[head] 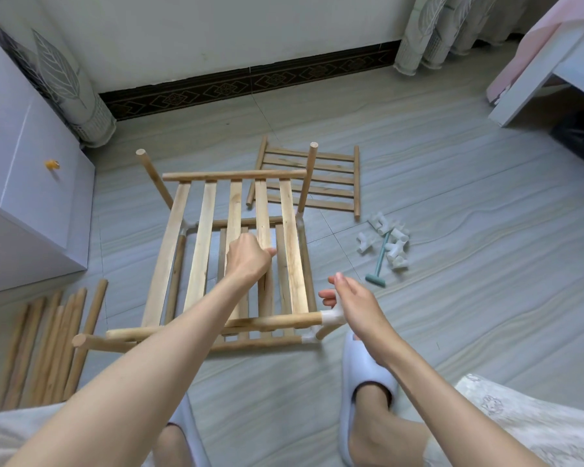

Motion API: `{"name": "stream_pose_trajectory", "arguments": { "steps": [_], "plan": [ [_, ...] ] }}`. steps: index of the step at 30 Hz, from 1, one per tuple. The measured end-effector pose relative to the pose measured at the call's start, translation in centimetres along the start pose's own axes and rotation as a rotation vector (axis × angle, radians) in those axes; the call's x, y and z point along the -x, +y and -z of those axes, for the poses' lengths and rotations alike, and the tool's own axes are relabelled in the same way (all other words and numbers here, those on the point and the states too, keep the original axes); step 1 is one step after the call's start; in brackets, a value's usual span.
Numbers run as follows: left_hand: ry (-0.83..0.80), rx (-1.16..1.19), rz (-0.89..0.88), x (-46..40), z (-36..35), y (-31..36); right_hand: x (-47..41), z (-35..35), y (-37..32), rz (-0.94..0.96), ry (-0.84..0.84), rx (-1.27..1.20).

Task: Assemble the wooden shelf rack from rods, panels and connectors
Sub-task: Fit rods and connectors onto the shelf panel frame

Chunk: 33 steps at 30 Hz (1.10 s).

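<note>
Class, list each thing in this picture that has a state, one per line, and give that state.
Slatted wooden top panel: tilted, gripped by left hand.
White plastic corner connector: fitted on the panel's rod, held by right hand.
Spare slatted wooden panel: flat on floor.
Loose white connectors: heaped, unused.
Small green mallet: lying idle.
Spare wooden rods: lying together on floor.

1. Three slatted panels: two in the rack [236, 251], one panel [312, 178] flat on the floor.
2. One pile of loose rods [44, 345], roughly eight; the exact count is unclear.
3. One heap of white connectors [386, 242], too jumbled to count.
4. One mallet [378, 267].
5. Two hands: left [248, 256], right [354, 303].
6. Two slippers [364, 382].
</note>
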State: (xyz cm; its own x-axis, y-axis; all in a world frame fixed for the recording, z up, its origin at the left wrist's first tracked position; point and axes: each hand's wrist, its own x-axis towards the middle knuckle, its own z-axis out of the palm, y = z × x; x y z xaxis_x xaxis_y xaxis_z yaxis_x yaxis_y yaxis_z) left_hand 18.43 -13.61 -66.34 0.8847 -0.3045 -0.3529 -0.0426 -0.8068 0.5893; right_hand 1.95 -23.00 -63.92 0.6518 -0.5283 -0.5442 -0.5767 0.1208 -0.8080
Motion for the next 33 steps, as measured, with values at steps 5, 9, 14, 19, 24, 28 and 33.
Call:
{"name": "stream_pose_trajectory", "arguments": {
  "steps": [5,9,14,19,24,28,33],
  "plan": [
    [-0.046,0.064,0.037,0.1,-1.4,-1.6,-0.8,-1.0,0.5,-0.029,0.024,-0.182],
    [-0.088,0.026,0.001,0.4,-2.0,-2.3,-0.9,-1.1,0.7,-0.018,0.035,-0.171],
    [-0.225,-0.095,-0.112,1.3,-1.3,-2.3,-1.4,-1.1,1.1,-0.007,0.057,-0.120],
    [-0.424,-0.214,-0.293,3.4,1.3,-2.2,-1.4,-1.2,1.1,0.014,0.061,-0.086],
    [-0.329,-0.228,-0.520,6.3,3.7,-3.5,-1.3,-1.2,1.0,0.011,0.049,-0.118],
    [-0.320,-0.400,-0.718,8.4,3.4,-4.6,-1.4,-1.1,0.7,-0.066,-0.001,-0.251],
    [-0.237,-0.396,-0.784,8.8,2.1,-5.3,-2.1,-0.6,-0.4,-0.227,-0.084,-0.407]
  ]
}}
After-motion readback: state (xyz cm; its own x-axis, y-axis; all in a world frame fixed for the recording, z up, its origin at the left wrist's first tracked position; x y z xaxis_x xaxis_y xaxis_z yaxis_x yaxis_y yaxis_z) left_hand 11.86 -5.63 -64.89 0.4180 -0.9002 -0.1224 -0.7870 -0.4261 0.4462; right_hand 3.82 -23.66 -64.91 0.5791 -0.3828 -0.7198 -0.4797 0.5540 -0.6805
